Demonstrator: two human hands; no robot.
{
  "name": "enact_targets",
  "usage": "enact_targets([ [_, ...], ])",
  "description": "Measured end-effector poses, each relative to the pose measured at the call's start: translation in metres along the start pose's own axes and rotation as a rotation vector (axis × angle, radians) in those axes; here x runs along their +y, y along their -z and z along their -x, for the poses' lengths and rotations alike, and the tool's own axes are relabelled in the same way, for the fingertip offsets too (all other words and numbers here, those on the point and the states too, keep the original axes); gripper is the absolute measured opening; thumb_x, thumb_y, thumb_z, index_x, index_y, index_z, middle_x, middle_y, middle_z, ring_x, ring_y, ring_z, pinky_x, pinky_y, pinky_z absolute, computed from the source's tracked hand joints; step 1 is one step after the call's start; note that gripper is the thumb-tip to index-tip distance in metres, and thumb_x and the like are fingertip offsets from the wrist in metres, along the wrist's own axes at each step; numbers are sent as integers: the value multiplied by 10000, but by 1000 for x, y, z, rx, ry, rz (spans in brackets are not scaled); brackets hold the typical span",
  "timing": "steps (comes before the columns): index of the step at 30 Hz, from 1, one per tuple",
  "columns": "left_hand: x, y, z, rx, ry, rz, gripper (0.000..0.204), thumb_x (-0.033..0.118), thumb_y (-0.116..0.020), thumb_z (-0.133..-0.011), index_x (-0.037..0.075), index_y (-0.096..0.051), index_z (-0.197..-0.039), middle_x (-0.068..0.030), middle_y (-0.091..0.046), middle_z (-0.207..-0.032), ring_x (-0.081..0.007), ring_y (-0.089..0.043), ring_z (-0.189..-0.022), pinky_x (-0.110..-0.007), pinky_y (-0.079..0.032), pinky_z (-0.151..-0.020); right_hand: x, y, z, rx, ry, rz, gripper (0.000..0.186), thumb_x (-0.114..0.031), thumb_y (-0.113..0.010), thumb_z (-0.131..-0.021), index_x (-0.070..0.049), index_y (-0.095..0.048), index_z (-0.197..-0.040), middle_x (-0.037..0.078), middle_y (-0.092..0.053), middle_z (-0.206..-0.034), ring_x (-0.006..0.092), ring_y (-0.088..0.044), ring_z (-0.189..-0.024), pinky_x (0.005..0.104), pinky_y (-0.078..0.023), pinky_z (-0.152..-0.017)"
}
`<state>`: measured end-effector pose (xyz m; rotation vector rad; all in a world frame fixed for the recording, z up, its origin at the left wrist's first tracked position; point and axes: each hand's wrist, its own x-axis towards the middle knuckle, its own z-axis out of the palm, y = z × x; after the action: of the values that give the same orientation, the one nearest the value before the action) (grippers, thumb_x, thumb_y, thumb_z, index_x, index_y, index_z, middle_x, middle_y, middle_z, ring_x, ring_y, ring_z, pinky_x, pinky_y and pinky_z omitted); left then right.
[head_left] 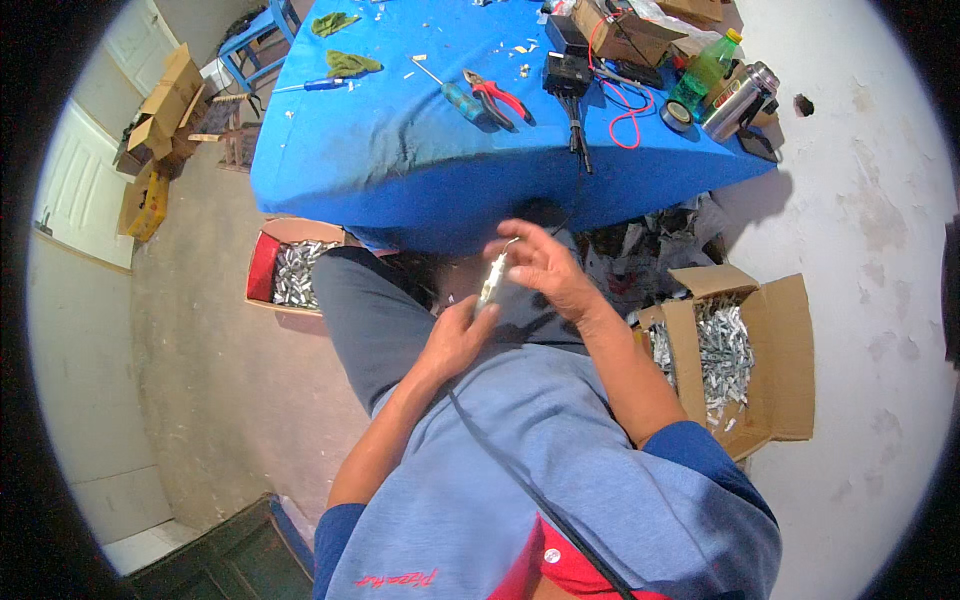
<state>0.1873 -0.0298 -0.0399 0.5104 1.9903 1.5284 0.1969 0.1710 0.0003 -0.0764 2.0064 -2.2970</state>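
Observation:
My left hand [460,338] is closed around a slim silvery-white metal piece [491,283], held tilted above my lap. A thin bent wire [508,243] sticks out from its upper end. My right hand [548,268] is at that upper end, its thumb and fingers apart around the wire. Some of its fingertips are behind the piece and slightly blurred. Beyond both hands is the near edge of a table with a blue cloth [420,185].
On the table lie red-handled pliers [497,100], a screwdriver [462,102], green cloths [352,64], a black adapter [567,73], a green bottle [705,75] and a steel flask [738,103]. Boxes of small metal parts stand left [262,268] and right [790,345]. A dark cable [500,450] crosses my body.

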Motion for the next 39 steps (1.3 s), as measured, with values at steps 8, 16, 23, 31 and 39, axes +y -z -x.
enact_targets([
  [8,-4,4,14,47,-48,-137,325,305,-510,-984,-8,-550,-903,-18,-511,-718,-105,-429,-671,-288,-383,-591,-48,-17,-4,-356,716,1314,381,-145,-628,-747,-64,-583,-1117,113,-603,-1103,276,-559,-1069,399,-426,-869],
  [16,-13,14,19,-15,-17,113,353,341,-485,-996,15,-549,-877,1,-501,-719,-89,-430,-668,-260,-375,-583,-15,-16,-19,-482,730,1432,96,-178,-560,-811,-84,-544,-821,63,-530,-740,247,-556,-714,375,-429,-693],
  [23,-18,17,25,36,-25,122,353,333,-484,-995,14,-538,-855,-8,-505,-688,-96,-448,-644,-276,-385,-570,-5,-24,-19,-526,596,1414,148,-153,-586,-814,-50,-576,-919,106,-553,-781,293,-568,-737,394,-443,-680],
  [31,-36,26,18,100,2,52,346,324,-499,-987,-5,-562,-902,-16,-514,-690,-91,-455,-655,-286,-393,-573,10,-35,-25,-414,579,1391,70,-132,-566,-798,-74,-570,-836,92,-569,-738,289,-592,-705,405,-446,-638],
  [39,-16,27,18,-52,64,-125,380,337,-627,-898,-42,-633,-918,-87,-626,-733,-128,-548,-689,-335,-453,-613,-24,-35,-33,-747,610,1558,74,-155,-551,-805,-98,-597,-819,65,-589,-757,254,-602,-728,383,-429,-680],
])
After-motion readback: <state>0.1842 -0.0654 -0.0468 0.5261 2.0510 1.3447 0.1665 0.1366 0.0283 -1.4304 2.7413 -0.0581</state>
